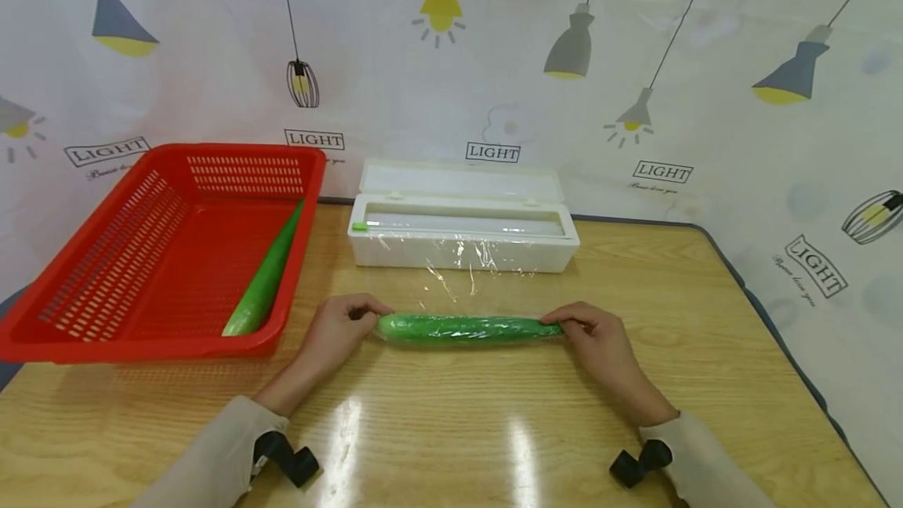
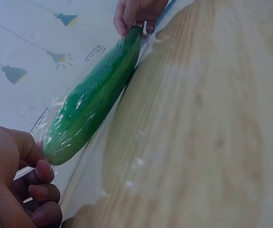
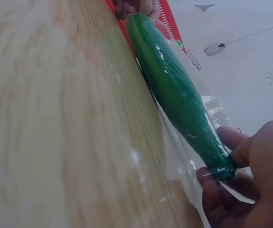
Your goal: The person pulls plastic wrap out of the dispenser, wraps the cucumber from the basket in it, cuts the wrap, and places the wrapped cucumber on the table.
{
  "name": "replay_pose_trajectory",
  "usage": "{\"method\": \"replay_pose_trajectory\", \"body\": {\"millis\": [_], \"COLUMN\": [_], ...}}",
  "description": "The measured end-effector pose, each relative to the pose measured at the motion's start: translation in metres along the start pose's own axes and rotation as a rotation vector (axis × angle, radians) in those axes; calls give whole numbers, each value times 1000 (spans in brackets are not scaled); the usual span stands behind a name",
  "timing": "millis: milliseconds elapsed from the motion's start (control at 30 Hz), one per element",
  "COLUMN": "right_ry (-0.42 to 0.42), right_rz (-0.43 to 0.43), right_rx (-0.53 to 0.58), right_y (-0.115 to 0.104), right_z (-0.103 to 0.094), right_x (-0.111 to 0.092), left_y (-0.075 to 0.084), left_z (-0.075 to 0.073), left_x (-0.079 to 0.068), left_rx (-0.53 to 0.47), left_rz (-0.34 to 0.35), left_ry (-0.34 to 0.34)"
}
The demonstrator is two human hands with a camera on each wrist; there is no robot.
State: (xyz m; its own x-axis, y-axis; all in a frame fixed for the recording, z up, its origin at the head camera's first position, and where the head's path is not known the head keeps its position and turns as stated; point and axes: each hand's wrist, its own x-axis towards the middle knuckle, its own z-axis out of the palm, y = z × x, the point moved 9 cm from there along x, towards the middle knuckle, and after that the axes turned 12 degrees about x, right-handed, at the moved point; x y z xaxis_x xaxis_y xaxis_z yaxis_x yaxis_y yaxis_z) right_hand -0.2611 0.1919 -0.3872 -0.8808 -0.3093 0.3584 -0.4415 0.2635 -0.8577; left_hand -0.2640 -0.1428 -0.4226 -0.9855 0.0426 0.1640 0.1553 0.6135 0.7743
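A pale backdrop (image 1: 522, 45) printed with hanging lamps and the word LIGHT stands behind the wood-grained worktop (image 1: 437, 422), whose glossy surface carries two streaks of reflected light near the front.

At the left, a red basket (image 1: 141, 351) with slotted walls holds a single bare cucumber (image 1: 264, 288), lying aslant along its right side, pale end toward the front. Near the backdrop, right of the basket, sits a long white box (image 1: 395, 252), its lid (image 1: 466, 183) tipped back; a pale roll (image 1: 466, 223) lies inside, and a small green tab (image 1: 360, 226) is at the left of the front rim.

Clear film (image 1: 442, 284) runs from the box's front toward the wrapped cucumber (image 1: 458, 329), which lies crosswise between the two hands, just in front of the box.

The left hand (image 1: 340, 332) has its grip closed to a pinch of thumb and forefinger on the film at the pale end. The right hand (image 1: 596, 335) likewise pinches the film at the dark, gathered end.
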Motion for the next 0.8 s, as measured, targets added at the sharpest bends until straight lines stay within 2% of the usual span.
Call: {"method": "replay_pose_trajectory", "body": {"millis": [100, 267, 400, 633, 733, 800], "right_ry": [-20, -68, -125, -167, -168, -167], "right_rz": [8, 39, 42, 31, 24, 17], "right_rx": [13, 9, -4, -34, -61, -68], "right_y": [0, 25, 15, -2, -2, -2], "right_z": [0, -4, -2, 1, 2, 3], "right_x": [0, -3, -3, -3, -2, -2], "left_y": [0, -1, 0, 1, 3, 14], "left_z": [0, 0, 1, 5, -4, -15], "left_x": [0, -1, -1, 0, -2, -5], "left_rx": [-2, 13, 28, 92, 162, 250], "left_rz": [-1, -13, -17, 13, 17, 82], "left_ry": [-11, -24, -28, -112, -52, 45]}}
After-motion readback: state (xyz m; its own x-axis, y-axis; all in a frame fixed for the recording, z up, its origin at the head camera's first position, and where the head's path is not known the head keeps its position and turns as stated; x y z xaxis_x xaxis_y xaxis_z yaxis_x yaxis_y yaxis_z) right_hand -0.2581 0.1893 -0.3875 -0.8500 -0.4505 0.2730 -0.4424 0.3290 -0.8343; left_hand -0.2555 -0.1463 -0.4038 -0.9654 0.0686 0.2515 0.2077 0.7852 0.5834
